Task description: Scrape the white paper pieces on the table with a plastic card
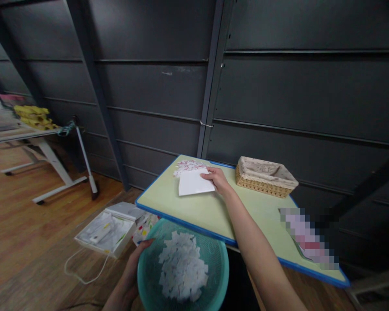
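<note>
My right hand pinches a flat white card or folded paper above the pale green tabletop. Just behind that card lies a loose pile of small paper scraps with reddish marks, partly covered by it. At the near table edge, my left hand grips the rim of a turquoise plastic mesh basket from its left side. A heap of torn whitish paper pieces fills the basket's bottom. Most of the left hand's fingers are hidden or dim.
A lined wicker basket sits at the table's back right; a blurred-out flat item lies near the right edge. On the floor at left is an open white box with a cord. A dark panelled wall stands behind.
</note>
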Demonstrator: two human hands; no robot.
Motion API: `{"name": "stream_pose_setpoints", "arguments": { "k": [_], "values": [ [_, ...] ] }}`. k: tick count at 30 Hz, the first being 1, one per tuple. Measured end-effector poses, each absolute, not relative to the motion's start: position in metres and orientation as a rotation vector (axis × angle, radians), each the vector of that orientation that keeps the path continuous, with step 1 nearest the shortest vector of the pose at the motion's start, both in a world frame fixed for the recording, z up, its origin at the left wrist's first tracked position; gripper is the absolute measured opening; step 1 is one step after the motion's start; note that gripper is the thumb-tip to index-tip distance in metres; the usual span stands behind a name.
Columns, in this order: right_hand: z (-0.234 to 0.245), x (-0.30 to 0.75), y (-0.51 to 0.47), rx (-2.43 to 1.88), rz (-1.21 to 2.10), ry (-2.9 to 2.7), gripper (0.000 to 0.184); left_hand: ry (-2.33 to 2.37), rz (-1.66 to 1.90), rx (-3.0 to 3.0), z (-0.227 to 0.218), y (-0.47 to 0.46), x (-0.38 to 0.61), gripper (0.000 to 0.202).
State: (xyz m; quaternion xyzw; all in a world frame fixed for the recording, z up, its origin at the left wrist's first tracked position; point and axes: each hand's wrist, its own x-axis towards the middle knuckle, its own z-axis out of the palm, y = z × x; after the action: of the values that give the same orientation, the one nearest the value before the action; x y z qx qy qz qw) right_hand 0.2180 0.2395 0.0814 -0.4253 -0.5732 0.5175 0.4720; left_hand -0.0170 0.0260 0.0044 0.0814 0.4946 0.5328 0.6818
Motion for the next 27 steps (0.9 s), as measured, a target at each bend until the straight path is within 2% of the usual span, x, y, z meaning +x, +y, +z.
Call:
{"name": "stream_pose_setpoints", "arguments": {
  "k": [4, 9, 11, 16, 23, 27],
  "values": [
    [0.072, 0.23, 0.257, -1.239, 0.886, -1.279, 0.028, 1.14, 1.211, 0.294, 0.007, 0.026, -0.014, 0.047],
    [0.062, 0.233, 0.263, -1.324, 0.822, -1.352, 0.027, 1.169, 1.225, 0.244, 0.011, 0.027, -0.014, 0.045],
    [0.062, 0.231, 0.261, -1.323, 0.825, -1.41, 0.026, 1.164, 1.219, 0.232, 0.01, 0.027, -0.015, 0.039],
    [0.068, 0.227, 0.251, -1.238, 1.021, -1.497, 0.022, 1.147, 1.189, 0.254, 0.005, 0.027, -0.018, 0.019],
    [0.081, 0.215, 0.227, -1.073, 1.441, -1.778, 0.024, 1.14, 1.205, 0.247, 0.001, 0.029, -0.018, 0.029],
    [0.084, 0.21, 0.223, -0.998, 1.583, -1.732, 0.034, 1.137, 1.169, 0.259, -0.001, 0.029, -0.019, 0.03]
  ]
}}
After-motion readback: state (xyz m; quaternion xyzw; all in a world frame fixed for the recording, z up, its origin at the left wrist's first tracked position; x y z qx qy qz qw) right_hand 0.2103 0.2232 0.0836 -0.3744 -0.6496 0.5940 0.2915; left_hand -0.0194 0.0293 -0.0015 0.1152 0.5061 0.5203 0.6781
